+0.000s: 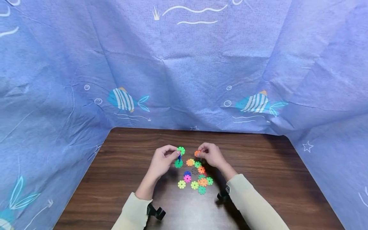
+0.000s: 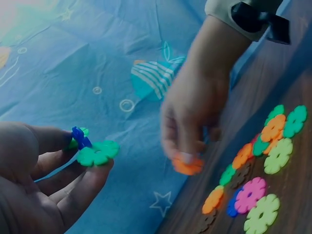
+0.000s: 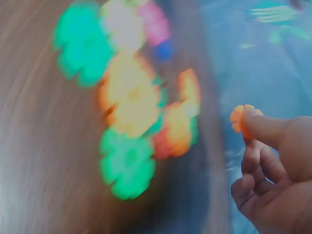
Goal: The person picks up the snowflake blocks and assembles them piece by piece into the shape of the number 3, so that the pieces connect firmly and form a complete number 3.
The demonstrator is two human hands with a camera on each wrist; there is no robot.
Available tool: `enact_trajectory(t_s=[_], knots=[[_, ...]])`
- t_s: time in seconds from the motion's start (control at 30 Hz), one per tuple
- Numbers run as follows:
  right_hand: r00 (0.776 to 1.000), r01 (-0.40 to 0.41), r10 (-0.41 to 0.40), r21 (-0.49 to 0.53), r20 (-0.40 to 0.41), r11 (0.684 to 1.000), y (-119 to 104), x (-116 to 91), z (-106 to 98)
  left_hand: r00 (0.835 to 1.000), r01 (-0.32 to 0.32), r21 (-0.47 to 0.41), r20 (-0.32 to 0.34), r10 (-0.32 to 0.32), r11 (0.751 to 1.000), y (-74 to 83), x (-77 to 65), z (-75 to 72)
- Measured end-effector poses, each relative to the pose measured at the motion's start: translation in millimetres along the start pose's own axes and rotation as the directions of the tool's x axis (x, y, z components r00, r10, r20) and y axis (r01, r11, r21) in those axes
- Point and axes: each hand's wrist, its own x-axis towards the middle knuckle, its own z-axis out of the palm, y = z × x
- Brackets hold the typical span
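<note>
My left hand (image 1: 163, 159) pinches a small joined set of notched plastic discs. In the left wrist view a blue disc (image 2: 80, 137) stands edge-on between a green disc (image 2: 99, 153) and another green one, partly hidden by the fingers. Across from it, my right hand (image 1: 212, 155) holds a single orange disc (image 3: 238, 118) between thumb and fingertips. Both hands are raised over the far part of the table, a short distance apart, and their pieces do not touch.
Several loose notched discs lie on the brown wooden table (image 1: 120, 179), some overlapping. Among them are a pink disc (image 1: 187, 178), a yellow disc (image 1: 181, 184) and a green disc (image 1: 202, 190). A blue fish-print cloth (image 1: 184, 80) hangs behind the table.
</note>
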Motion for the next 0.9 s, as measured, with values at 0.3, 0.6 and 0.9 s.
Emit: enact_trajectory(t_s=[0.3,0.6,0.9], knots=[[0.981,0.132,-0.063,0.396,-0.183,0.909,-32,-39,-9,0.993,-0.044,0.072,0.111,0.035,0.996,-2.9,-3.8,9.7],[0.957,0.251,-0.163,0.402,-0.241,0.880,-37,-59,-1,0.988,-0.062,0.112,0.144,0.046,0.992,-1.2,-5.2,11.6],[0.915,0.398,-0.320,0.410,-0.246,0.821,-38,-56,9,0.985,-0.100,0.125,0.156,0.080,0.987,1.0,-7.0,12.9]])
